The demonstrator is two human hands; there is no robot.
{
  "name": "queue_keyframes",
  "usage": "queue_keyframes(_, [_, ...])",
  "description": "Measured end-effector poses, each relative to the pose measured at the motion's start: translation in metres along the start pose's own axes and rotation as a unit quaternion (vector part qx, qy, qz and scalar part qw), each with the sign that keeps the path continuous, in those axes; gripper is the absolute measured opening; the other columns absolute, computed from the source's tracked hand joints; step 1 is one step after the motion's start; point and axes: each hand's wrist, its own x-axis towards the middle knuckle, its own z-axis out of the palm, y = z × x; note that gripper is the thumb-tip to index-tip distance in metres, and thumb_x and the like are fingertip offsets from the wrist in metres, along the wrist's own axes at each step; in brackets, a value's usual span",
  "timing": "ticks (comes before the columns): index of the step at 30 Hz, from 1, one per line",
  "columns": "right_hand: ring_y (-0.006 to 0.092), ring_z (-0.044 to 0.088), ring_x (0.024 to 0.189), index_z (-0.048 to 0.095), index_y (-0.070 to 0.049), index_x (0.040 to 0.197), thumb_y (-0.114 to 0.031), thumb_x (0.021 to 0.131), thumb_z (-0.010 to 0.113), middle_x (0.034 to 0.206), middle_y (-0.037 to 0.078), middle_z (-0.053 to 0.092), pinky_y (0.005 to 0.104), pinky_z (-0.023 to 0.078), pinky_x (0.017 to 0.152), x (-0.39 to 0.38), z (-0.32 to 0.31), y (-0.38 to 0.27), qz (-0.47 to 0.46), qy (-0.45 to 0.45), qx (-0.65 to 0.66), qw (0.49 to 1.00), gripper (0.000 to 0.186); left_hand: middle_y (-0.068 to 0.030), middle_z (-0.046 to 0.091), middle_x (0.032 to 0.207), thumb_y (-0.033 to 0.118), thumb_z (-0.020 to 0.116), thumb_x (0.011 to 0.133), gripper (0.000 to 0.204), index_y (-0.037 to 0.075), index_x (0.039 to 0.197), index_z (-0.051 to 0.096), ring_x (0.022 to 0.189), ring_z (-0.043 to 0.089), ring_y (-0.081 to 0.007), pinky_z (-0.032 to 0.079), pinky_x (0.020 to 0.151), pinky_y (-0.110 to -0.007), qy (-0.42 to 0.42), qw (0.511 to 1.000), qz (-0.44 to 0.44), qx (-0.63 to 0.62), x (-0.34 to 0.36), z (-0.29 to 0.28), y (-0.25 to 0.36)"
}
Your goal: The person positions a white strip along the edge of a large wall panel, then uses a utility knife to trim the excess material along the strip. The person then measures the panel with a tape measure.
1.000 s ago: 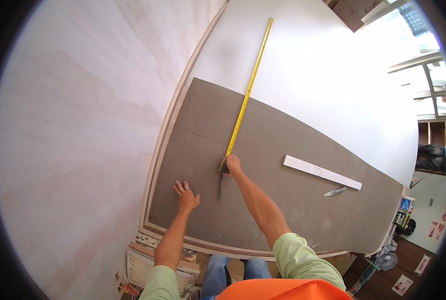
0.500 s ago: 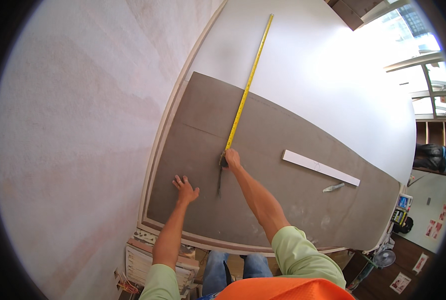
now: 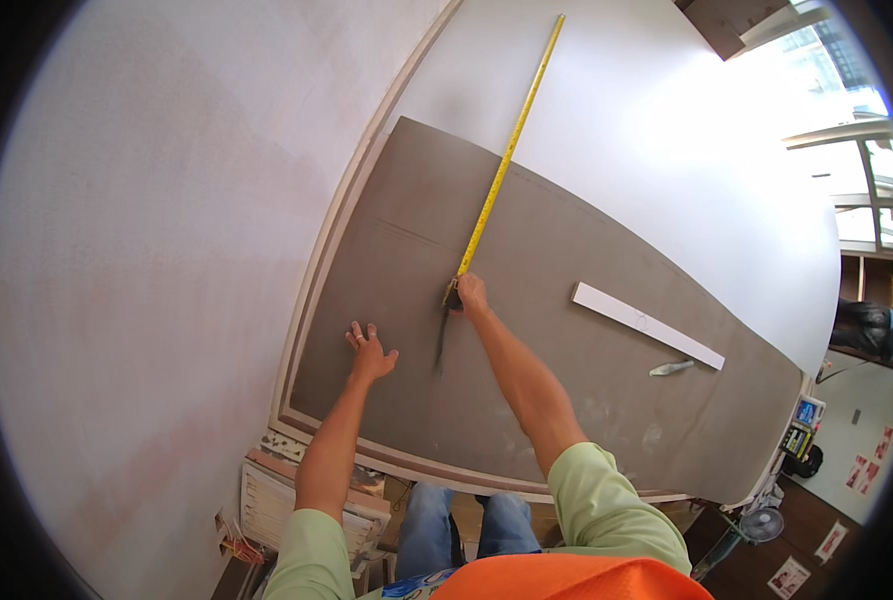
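Note:
A tape measure with its yellow blade pulled far out is gripped in my right hand. The blade runs away from me over the brown-grey sheet and onto the white surface beyond it. From the tape's case a dark strap trails toward me. Left of the tape, my left hand rests on the sheet with its fingers spread, holding nothing. To the right lie a narrow white strip and, just below it, a pale knife-like tool.
A pale wall rises along the left side, beside the work surface's light raised edge. At the lower right stands a small fan. Wires stick out at the lower left, near a stack of slatted pieces.
The view has shifted slightly, so the sheet and tape appear a little higher. My right hand keeps hold of the tape measure, and my left hand stays spread on the sheet.

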Motion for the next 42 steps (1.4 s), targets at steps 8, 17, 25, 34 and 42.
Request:
queue_keyframes(8, [0.0208, 0.064, 0.079, 0.061, -0.004, 0.104, -0.026, 0.094, 0.048, 0.088, 0.008, 0.062, 0.0439, 0.057, 0.067, -0.103, -0.005, 0.028, 0.051, -0.019, 0.224, 0.973, 0.028, -0.0301, 0.001, 0.158, 0.031, 0.069, 0.086, 0.086, -0.001, 0.151, 0.023, 0.145, 0.004, -0.0521, 0.027, 0.115, -0.056, 0.005, 0.999, -0.031, 0.02, -0.017, -0.01, -0.003])
queue_keyframes(17, [0.0168, 0.056, 0.07, 0.062, -0.001, 0.094, -0.028, 0.097, 0.045, 0.08, 0.008, 0.06, 0.0332, 0.047, 0.065, -0.304, -0.036, 0.178, 0.019, 0.057, 0.065, 0.996, 0.032, -0.0233, 0.033, 0.152, 0.025, 0.06, 0.093, 0.053, 0.001, 0.139, 0.047, 0.136, 0.039, -0.0399, 0.036, 0.111, -0.046, 0.113, 0.989, 0.05, -0.085, -0.106, 0.028, 0.005])
queue_keyframes(25, [0.032, 0.065, 0.083, 0.064, -0.001, 0.096, -0.032, 0.094, 0.044, 0.087, 0.019, 0.066, 0.0419, 0.048, 0.076, -0.439, -0.116, 0.31, -0.013, 0.128, -0.094, 0.987, 0.037, -0.0233, 0.055, 0.132, 0.026, 0.06, 0.089, 0.046, 0.001, 0.129, 0.057, 0.126, 0.051, -0.0369, 0.041, 0.105, -0.043, -0.049, 0.989, 0.101, -0.099, -0.291, 0.205, 0.015])
queue_keyframes(34, [0.0381, 0.065, 0.096, 0.067, -0.005, 0.103, -0.032, 0.092, 0.04, 0.098, 0.021, 0.069, 0.0456, 0.048, 0.084, -0.531, -0.266, 0.442, 0.012, 0.121, -0.128, 0.984, 0.04, -0.02, 0.07, 0.106, 0.028, 0.055, 0.087, 0.036, 0.004, 0.11, 0.067, 0.102, 0.065, -0.0379, 0.051, 0.089, -0.045, 0.044, 0.986, 0.052, -0.154, -0.452, 0.335, 0.05])
queue_keyframes(42, [0.0372, 0.065, 0.095, 0.064, -0.006, 0.109, -0.03, 0.092, 0.045, 0.104, 0.02, 0.067, 0.0456, 0.048, 0.084, -0.635, -0.403, 0.506, 0.082, 0.129, -0.21, 0.966, 0.035, -0.0163, 0.071, 0.105, 0.034, 0.054, 0.086, 0.035, 0.011, 0.106, 0.071, 0.101, 0.067, -0.0342, 0.051, 0.091, -0.042, 0.053, 0.984, 0.044, -0.165, -0.544, 0.438, 0.082])
